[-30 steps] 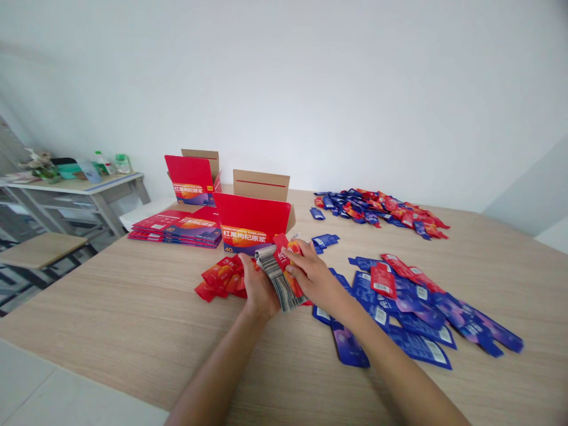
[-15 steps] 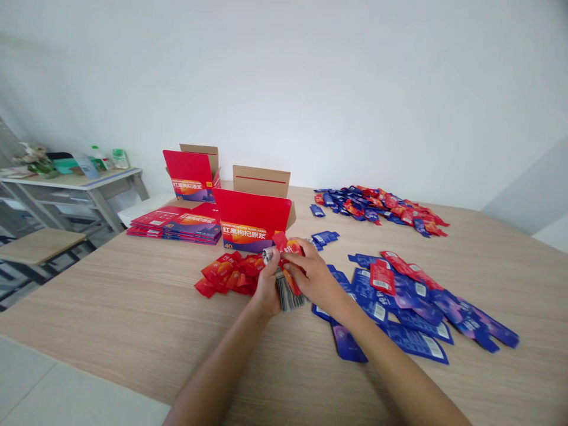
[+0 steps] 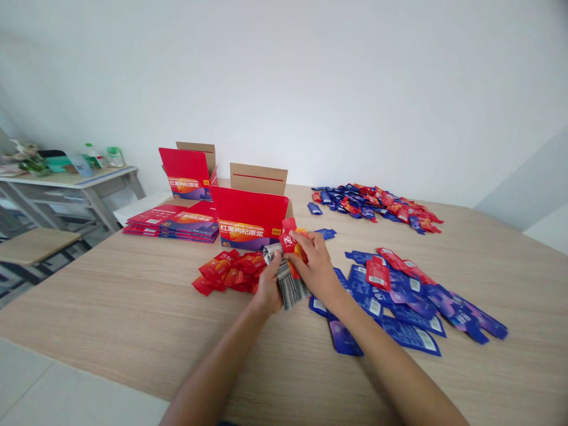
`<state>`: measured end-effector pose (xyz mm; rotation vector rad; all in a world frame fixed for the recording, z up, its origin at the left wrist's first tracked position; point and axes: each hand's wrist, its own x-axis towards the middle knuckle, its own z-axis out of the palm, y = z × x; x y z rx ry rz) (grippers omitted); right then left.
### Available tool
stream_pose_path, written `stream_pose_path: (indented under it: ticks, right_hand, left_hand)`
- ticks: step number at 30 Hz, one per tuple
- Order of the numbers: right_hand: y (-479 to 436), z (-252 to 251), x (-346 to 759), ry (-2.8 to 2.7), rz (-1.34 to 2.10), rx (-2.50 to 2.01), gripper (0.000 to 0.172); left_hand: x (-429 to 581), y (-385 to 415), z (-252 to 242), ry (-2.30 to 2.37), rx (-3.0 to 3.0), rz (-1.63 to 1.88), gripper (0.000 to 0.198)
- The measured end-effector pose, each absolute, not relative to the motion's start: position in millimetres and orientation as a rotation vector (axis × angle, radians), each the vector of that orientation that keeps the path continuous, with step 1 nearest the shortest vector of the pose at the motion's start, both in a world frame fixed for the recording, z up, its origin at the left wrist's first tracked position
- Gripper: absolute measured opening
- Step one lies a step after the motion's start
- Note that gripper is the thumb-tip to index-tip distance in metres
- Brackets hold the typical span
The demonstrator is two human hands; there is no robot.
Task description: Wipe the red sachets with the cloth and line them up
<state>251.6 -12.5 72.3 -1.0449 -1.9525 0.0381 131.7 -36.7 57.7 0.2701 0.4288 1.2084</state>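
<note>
My left hand [image 3: 269, 289] is closed round a grey-and-black striped cloth [image 3: 293, 289], thumb on top. In my right hand [image 3: 320, 267] a red sachet [image 3: 288, 241] with white print and an orange patch is pinched, held upright against the cloth. Both hands are together above the table, in front of an open red carton [image 3: 248, 214]. Just left of them lies a small pile of red sachets [image 3: 222, 271]. Large blue pouches [image 3: 408, 334] are spread to the right, partly behind my right forearm, with a few red ones [image 3: 378, 274] on top.
A second open carton [image 3: 185, 165] stands at the back left, behind a stack of flat printed cartons [image 3: 189, 222]. Along the back right is a heap of mixed red and blue sachets [image 3: 377, 203]. A side desk [image 3: 91, 180] and a stool [image 3: 38, 245] are at far left.
The red sachet has been turned and raised a little, so more of its printed face shows. More of the striped cloth is uncovered below it. The view has shifted slightly.
</note>
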Motion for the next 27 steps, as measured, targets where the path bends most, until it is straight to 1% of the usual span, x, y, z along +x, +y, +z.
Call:
stream_pose_path:
  ticks: [3,5,7,9,13,17,22,24,27]
  right_hand:
    - [-13,75,254,-2.067,-0.009,-1.196,0.050]
    - [-14,76,253,-2.138,-0.036,-1.306,0.053]
    - [-14,75,251,-2.169,-0.021,-1.353,0.053]
    - [-14,73,250,-2.170,-0.019,-1.346,0.053]
    - [-11,65,250,-2.160,-0.037,-1.278,0.054]
    - [-9,64,253,-2.072,0.087,-1.145,0.056]
    - [-11,68,252,-2.054,0.251,-1.046,0.050]
    - [-11,67,250,-2.080,0.236,-1.046,0.052]
    - [-12,62,248,-2.094,0.163,-1.103,0.057]
  left_hand:
    - [134,-38,57,0.387,0.295,1.221,0.035]
    - [135,-38,55,0.369,0.301,1.222,0.037]
    - [134,-37,54,0.356,0.301,1.227,0.034]
    - [133,-36,53,0.348,0.301,1.238,0.030]
    - [130,-34,53,0.351,0.304,1.244,0.032]
    - [131,-35,57,0.360,0.290,1.253,0.036]
    - [126,-37,62,0.357,0.279,1.268,0.045]
    - [121,-35,62,0.354,0.276,1.255,0.046]
    - [117,-30,60,0.347,0.286,1.250,0.043]
